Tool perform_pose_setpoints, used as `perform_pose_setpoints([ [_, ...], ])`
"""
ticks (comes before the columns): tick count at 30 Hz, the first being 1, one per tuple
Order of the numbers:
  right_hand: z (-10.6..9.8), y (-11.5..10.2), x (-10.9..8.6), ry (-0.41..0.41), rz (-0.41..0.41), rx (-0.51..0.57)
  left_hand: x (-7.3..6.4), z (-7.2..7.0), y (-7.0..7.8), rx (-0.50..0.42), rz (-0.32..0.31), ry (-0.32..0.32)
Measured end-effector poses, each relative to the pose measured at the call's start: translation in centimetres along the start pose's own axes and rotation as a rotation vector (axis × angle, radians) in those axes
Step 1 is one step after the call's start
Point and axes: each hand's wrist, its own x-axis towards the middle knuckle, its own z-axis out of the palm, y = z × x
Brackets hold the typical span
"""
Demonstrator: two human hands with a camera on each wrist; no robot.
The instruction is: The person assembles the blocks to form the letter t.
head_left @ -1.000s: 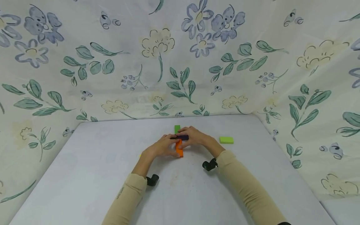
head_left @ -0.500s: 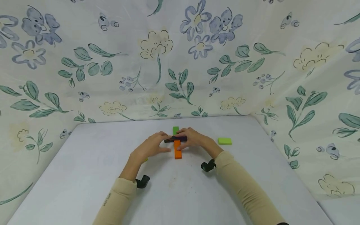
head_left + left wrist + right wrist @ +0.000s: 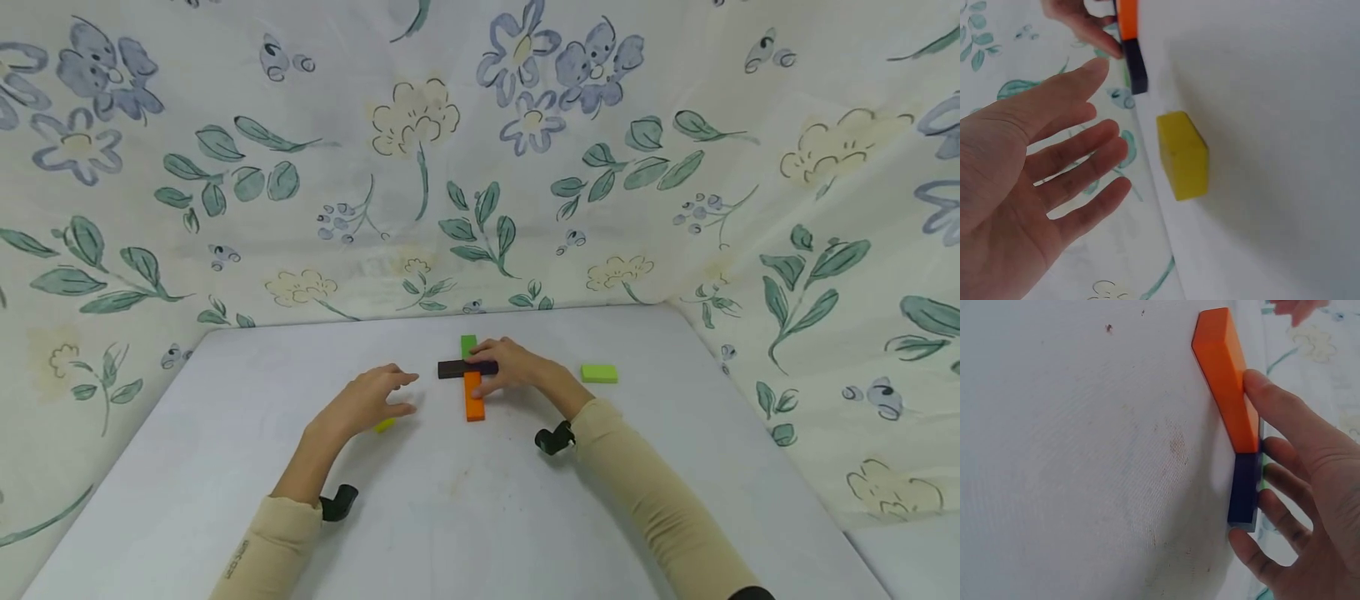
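Note:
A dark blue block (image 3: 452, 369) lies crosswise between an orange block (image 3: 474, 407) on the near side and a green block (image 3: 468, 344) on the far side, forming a cross. My right hand (image 3: 513, 365) rests on it from the right. In the right wrist view, its thumb touches the orange block (image 3: 1225, 381), while the other fingers lie loosely along the dark blue block (image 3: 1245, 490). My left hand (image 3: 365, 400), holding nothing, hovers to the left with fingers spread. A yellow block (image 3: 1185, 159) stands on the table near that hand, partly hidden by it in the head view.
A lime green block (image 3: 599, 373) lies on the white table (image 3: 465, 517) to the right of the cross. Floral cloth (image 3: 420, 183) hangs behind the table and along its sides. Each wrist carries a black camera.
My left hand has let go of the blocks and moved left toward the yellow block, uncovering the dark block's left end. My right hand has stayed on the cross.

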Motion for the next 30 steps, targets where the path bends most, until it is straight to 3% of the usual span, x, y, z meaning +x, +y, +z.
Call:
perform_pose_setpoints([
  [12,0.1,-0.2,-0.2,-0.002,0.021,0.002,-1.8,0.9,-1.8,-0.057,0.027,0.033],
  [19,-0.2,-0.5,-0.3,-0.010,0.029,-0.012,-2.9,1.3,-2.9,-0.059,-0.025,0.021],
  [30,-0.2,-0.3,-0.1,-0.029,0.050,-0.011,-3.6,1.6,-4.0,-0.084,-0.025,0.020],
])
